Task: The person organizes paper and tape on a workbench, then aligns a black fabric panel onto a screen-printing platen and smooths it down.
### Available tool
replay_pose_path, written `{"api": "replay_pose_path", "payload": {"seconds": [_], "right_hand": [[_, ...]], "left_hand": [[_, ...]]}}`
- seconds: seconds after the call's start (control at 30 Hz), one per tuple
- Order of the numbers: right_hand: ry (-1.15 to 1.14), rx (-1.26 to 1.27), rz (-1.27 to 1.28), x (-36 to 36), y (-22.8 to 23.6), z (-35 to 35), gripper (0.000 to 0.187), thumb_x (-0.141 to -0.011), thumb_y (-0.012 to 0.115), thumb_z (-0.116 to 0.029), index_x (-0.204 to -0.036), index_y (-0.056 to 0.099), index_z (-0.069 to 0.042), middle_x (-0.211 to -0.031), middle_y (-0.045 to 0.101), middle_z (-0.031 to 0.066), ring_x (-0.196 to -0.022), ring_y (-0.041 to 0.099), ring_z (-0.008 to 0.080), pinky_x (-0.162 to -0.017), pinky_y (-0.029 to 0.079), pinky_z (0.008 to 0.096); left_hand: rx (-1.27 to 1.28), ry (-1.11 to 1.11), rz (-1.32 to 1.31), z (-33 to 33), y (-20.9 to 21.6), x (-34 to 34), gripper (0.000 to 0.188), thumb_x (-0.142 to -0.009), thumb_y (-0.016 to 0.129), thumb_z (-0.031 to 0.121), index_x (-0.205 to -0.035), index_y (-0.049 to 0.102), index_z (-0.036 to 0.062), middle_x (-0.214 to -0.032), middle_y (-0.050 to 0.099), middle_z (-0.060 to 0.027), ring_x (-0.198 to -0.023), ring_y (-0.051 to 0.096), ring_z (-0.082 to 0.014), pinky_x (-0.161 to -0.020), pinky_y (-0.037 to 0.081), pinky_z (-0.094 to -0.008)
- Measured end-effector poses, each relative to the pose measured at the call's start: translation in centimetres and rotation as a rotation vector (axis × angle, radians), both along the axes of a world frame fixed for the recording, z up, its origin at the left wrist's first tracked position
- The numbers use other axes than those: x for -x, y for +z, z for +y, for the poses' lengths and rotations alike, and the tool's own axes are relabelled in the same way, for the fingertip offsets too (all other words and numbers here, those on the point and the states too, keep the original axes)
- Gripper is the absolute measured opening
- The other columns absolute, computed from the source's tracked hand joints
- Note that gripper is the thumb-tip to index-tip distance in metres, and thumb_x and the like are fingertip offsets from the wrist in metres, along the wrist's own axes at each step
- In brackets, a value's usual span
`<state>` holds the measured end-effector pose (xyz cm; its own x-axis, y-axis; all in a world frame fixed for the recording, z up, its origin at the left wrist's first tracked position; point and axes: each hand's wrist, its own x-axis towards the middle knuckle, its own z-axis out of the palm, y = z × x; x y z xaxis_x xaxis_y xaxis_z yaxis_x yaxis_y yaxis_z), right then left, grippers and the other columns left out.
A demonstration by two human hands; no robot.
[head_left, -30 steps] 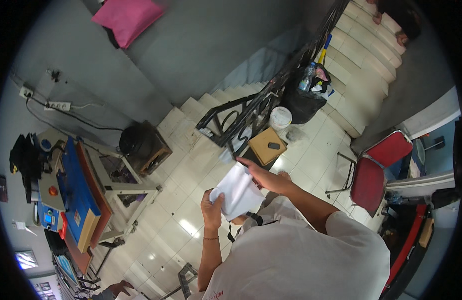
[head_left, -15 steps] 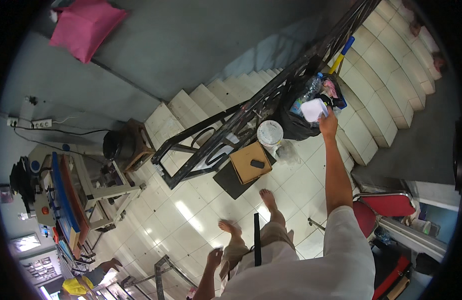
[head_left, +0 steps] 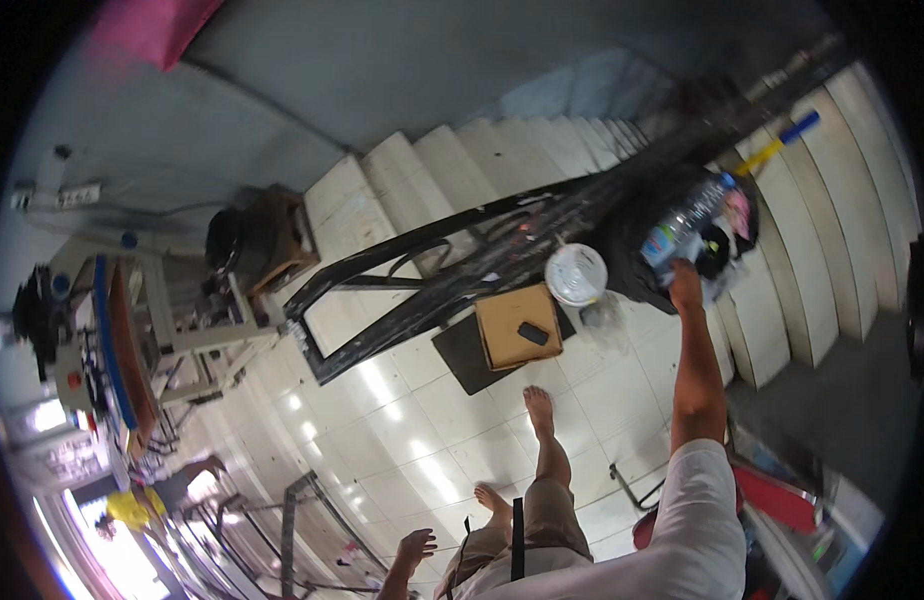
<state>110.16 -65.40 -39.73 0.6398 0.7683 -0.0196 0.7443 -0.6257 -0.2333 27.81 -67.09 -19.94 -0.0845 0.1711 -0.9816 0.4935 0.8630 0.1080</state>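
My right hand [head_left: 686, 284] reaches down to the near side of a black rubbish bag [head_left: 622, 262], its fingers bent together beside a pale item [head_left: 688, 252] whose shape is hard to make out. Just beyond the fingertips a clear plastic bottle [head_left: 694, 212] with a blue cap lies tilted in the bag. Pink crumpled material [head_left: 736, 214] and dark rubbish fill the bag's right side. My left hand [head_left: 415, 548] hangs low by my left leg, holding nothing, its fingers apart.
Left of the bag stand a white bucket [head_left: 576, 275] and a brown cardboard box [head_left: 507, 330] with a dark object on it. A black metal railing [head_left: 452, 275] runs beside the stairs [head_left: 782, 270]. A red chair [head_left: 777, 495] stands at the right. Another person [head_left: 147, 505] is at the far left.
My right hand has lowered into the bag's mouth; the pale square item it held is now mostly out of sight. My left hand has spread its fingers. The view has shifted.
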Motion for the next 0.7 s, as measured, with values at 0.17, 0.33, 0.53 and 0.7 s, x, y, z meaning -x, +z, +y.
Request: {"api": "replay_pose_path", "payload": {"seconds": [0.17,0.33,0.53,0.7], "right_hand": [[-0.005,0.531,-0.069,3.6,0.6,5.8,0.047,-0.082,0.061,-0.015,-0.126,0.053,0.001,-0.127,0.056,0.0197,-0.119,0.053,0.0347,-0.101,0.041,0.0452],[-0.137,0.54,0.2,-0.2,-0.3,2.9,0.103,-0.069,0.071,-0.027,-0.148,0.013,0.006,-0.155,0.017,0.0261,-0.145,0.018,0.0364,-0.118,0.02,0.0447],[0.032,0.095,-0.379,10.2,0.4,4.2,0.095,-0.087,0.052,-0.063,-0.144,0.026,0.009,-0.142,0.043,0.0247,-0.128,0.044,0.042,-0.106,0.034,0.0489],[0.398,0.586,0.436,38.6,0.9,5.0,0.064,-0.081,0.063,-0.033,-0.128,0.05,0.009,-0.128,0.056,0.0251,-0.124,0.049,0.0394,-0.106,0.036,0.0436]], "left_hand": [[-0.07,0.268,-0.009,-7.9,1.7,6.2,0.033,-0.097,0.052,0.024,-0.125,0.057,0.0076,-0.11,0.066,-0.0109,-0.089,0.067,-0.0251,-0.071,0.055,-0.0383],[-0.101,0.406,0.125,-15.9,3.5,12.0,0.038,-0.096,0.053,0.03,-0.125,0.057,0.0063,-0.11,0.066,-0.0129,-0.089,0.068,-0.0268,-0.071,0.056,-0.0403],[0.038,0.547,0.285,-29.5,4.6,9.5,0.044,-0.097,0.051,0.03,-0.132,0.051,0.004,-0.125,0.06,-0.019,-0.105,0.065,-0.0342,-0.084,0.056,-0.0459],[-0.031,0.574,0.102,-28.5,-2.1,6.5,0.046,-0.091,0.055,0.042,-0.119,0.063,0.0062,-0.107,0.066,-0.0101,-0.081,0.067,-0.0245,-0.064,0.057,-0.0379]]}}
